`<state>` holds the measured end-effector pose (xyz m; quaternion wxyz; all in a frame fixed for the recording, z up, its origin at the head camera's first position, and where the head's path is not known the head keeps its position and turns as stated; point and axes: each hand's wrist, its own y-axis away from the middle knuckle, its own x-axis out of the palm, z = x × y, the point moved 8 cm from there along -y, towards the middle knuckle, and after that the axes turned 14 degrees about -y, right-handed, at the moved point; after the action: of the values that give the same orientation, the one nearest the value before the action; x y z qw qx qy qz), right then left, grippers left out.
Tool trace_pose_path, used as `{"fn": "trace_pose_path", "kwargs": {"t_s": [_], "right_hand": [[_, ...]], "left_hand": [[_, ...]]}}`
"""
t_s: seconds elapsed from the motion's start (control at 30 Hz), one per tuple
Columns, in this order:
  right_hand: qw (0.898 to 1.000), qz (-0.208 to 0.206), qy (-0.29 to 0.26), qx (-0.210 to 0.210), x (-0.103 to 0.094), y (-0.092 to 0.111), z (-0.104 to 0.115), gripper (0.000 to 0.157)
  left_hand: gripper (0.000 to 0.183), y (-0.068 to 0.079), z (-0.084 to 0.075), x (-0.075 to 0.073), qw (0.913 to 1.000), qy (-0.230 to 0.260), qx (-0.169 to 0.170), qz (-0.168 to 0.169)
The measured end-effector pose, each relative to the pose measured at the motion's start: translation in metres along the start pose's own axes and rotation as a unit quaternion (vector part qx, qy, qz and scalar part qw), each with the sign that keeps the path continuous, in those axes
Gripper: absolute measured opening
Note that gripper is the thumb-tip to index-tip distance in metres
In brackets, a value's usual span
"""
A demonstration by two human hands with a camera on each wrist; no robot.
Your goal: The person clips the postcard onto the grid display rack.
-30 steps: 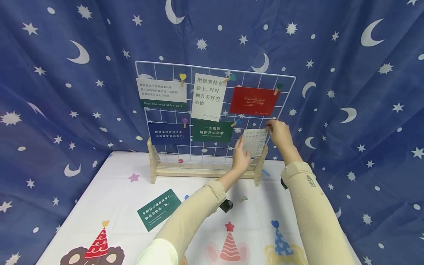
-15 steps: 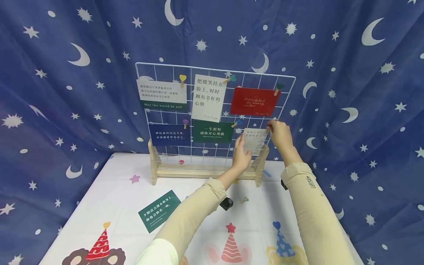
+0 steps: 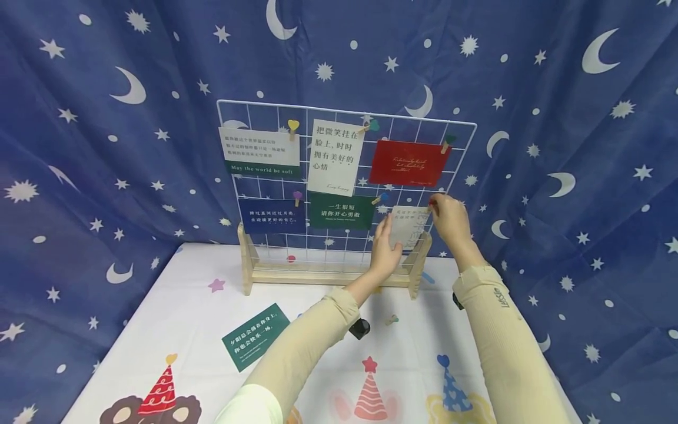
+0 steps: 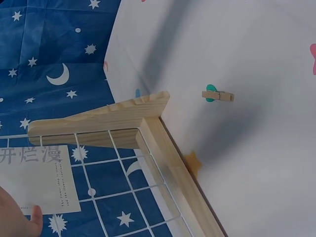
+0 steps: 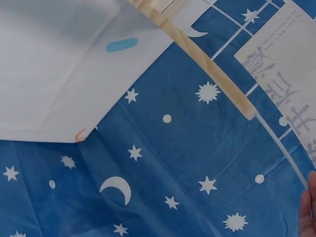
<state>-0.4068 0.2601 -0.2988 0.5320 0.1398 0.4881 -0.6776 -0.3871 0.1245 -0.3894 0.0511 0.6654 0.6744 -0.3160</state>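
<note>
A white card [image 3: 409, 227] with grey Chinese lettering stands against the white wire grid [image 3: 339, 240], at its lower right. My left hand [image 3: 385, 250] lies along the card's left side with fairly straight fingers and presses it to the grid; its thumb [image 4: 36, 219] reaches the card's edge in the left wrist view. At the card's upper right corner, my right hand [image 3: 450, 219] pinches a small clothespin with a red top [image 3: 432, 203]. Fingers hide most of that clothespin, so its bite on card and wire cannot be seen. Only some right fingers [image 5: 307, 212] show in the right wrist view.
Several cards hang clipped on the grid, among them a red card [image 3: 408, 164] and a dark green card [image 3: 341, 211]. A wooden base [image 3: 328, 275] bears the grid. A loose green card [image 3: 256, 337] and a clothespin [image 3: 392, 320] lie on the white tablecloth [image 3: 190, 306].
Both hands stay at the white card. The right hand's fingers shift slightly at the corner, and the red top shows again after being hidden half a second ago.
</note>
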Motion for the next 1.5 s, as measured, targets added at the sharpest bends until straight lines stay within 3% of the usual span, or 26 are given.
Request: {"fn": "trace_pose_path", "kwargs": {"t_s": [0.27, 0.53, 0.83, 1.07, 1.2, 1.37, 1.5], "right_hand": [[0.999, -0.025, 0.002, -0.02, -0.009, 0.006, 0.002, 0.02], [0.995, -0.079, -0.01, -0.056, -0.019, 0.018, 0.003, 0.023], [0.993, -0.09, -0.034, -0.065, -0.015, 0.026, 0.005, 0.022], [0.987, -0.113, -0.068, -0.091, -0.018, 0.033, 0.013, 0.018], [0.984, -0.121, -0.086, -0.099, -0.021, 0.037, 0.015, 0.017], [0.983, -0.121, -0.098, -0.098, -0.022, 0.042, 0.018, 0.019], [0.982, -0.116, -0.103, -0.107, -0.025, 0.05, 0.022, 0.018]], "left_hand": [[0.069, 0.005, -0.001, -0.005, 0.9998, 0.004, 0.018, -0.001], [0.065, 0.022, 0.004, -0.005, 0.9988, 0.006, 0.038, 0.031], [0.06, 0.039, 0.011, -0.006, 0.9951, -0.02, 0.055, 0.08], [0.049, 0.056, 0.017, -0.013, 0.9933, 0.016, 0.045, 0.105], [0.046, 0.06, 0.024, -0.019, 0.9933, 0.036, 0.032, 0.105], [0.043, 0.062, 0.027, -0.036, 0.9947, 0.061, 0.024, 0.079], [0.043, 0.062, 0.03, -0.042, 0.9948, 0.078, 0.025, 0.061]]}}
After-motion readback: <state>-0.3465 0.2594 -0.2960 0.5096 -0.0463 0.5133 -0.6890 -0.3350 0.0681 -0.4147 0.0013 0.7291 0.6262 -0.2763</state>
